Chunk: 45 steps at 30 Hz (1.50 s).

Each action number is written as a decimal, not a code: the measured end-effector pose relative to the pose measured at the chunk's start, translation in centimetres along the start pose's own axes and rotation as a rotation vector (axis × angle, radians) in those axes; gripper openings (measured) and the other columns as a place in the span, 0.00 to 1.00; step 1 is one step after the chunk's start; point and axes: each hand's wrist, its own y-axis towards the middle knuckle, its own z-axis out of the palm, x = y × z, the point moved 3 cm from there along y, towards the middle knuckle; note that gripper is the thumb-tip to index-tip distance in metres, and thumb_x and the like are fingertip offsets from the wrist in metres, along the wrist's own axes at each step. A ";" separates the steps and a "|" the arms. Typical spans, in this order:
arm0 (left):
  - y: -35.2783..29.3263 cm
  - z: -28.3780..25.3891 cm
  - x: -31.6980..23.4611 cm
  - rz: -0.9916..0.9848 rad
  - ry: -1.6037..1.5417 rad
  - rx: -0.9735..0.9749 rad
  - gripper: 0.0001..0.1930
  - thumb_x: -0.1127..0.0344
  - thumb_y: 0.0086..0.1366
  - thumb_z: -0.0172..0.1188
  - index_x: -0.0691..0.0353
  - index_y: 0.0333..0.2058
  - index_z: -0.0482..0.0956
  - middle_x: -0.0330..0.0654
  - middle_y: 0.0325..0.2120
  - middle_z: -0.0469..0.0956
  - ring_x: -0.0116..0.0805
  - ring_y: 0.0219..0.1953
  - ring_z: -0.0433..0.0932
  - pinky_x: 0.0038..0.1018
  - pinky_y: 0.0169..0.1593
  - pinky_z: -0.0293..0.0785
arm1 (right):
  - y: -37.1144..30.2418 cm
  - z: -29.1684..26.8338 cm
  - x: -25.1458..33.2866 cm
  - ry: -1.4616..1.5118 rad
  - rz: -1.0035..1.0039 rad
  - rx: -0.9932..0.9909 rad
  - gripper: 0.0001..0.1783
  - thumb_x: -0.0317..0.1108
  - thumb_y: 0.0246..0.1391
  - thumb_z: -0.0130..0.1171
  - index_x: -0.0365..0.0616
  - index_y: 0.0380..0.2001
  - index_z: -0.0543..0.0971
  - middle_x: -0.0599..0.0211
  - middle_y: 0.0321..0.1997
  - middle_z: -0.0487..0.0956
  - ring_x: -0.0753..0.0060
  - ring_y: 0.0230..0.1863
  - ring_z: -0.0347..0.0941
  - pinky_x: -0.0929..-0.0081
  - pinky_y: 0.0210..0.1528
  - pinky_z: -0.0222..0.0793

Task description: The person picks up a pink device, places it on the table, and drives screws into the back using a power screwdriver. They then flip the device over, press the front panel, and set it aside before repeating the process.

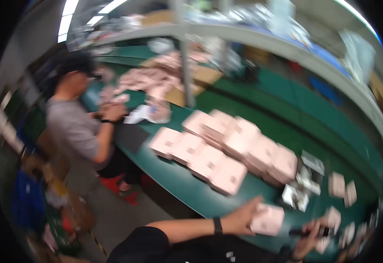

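Note:
My left hand (243, 217), with a dark band on its wrist, grips a pale pink box (268, 220) by its left side, close to the table's near edge. To the right of that box, my right hand (308, 240) is closed around a dark, elongated object (295, 232); blur hides what kind it is. Beyond my hands stand pale pink boxes in rows, with a nearer row (227, 175) in a single line and a farther row (248, 142) stacked higher. Small pink pieces (332, 217) lie just past my right hand.
Silver and white packets (303, 186) and smaller pink boxes (337, 184) lie on the green table (174, 173) at the right. A person (73, 118) works at its far left beside a pink heap (150, 79). A metal post (185, 65) and loaded shelf (261, 33) border the back.

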 end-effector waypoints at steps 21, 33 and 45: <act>1.4 -1.5 -0.1 -0.128 -0.007 0.208 0.45 0.57 0.49 0.78 0.45 0.67 0.70 0.53 0.66 0.63 0.58 0.62 0.71 0.43 0.63 0.73 | 8.3 10.9 3.8 -0.020 -0.004 0.278 0.10 0.36 0.65 0.57 0.41 0.39 0.71 0.64 0.23 0.71 0.69 0.19 0.68 0.68 0.25 0.69; 1.6 -1.6 0.3 -0.135 0.009 0.210 0.46 0.58 0.47 0.79 0.44 0.67 0.70 0.52 0.66 0.63 0.58 0.62 0.71 0.44 0.62 0.73 | 3.6 9.4 4.2 0.009 0.038 0.332 0.11 0.37 0.64 0.56 0.42 0.42 0.70 0.63 0.24 0.71 0.71 0.20 0.66 0.68 0.27 0.69; 1.7 -1.5 0.3 -0.136 0.030 0.205 0.47 0.59 0.46 0.80 0.42 0.67 0.70 0.49 0.65 0.63 0.55 0.62 0.70 0.44 0.64 0.70 | 2.4 8.6 1.7 0.096 0.056 0.355 0.13 0.31 0.60 0.59 0.39 0.42 0.66 0.63 0.23 0.73 0.74 0.21 0.68 0.73 0.26 0.69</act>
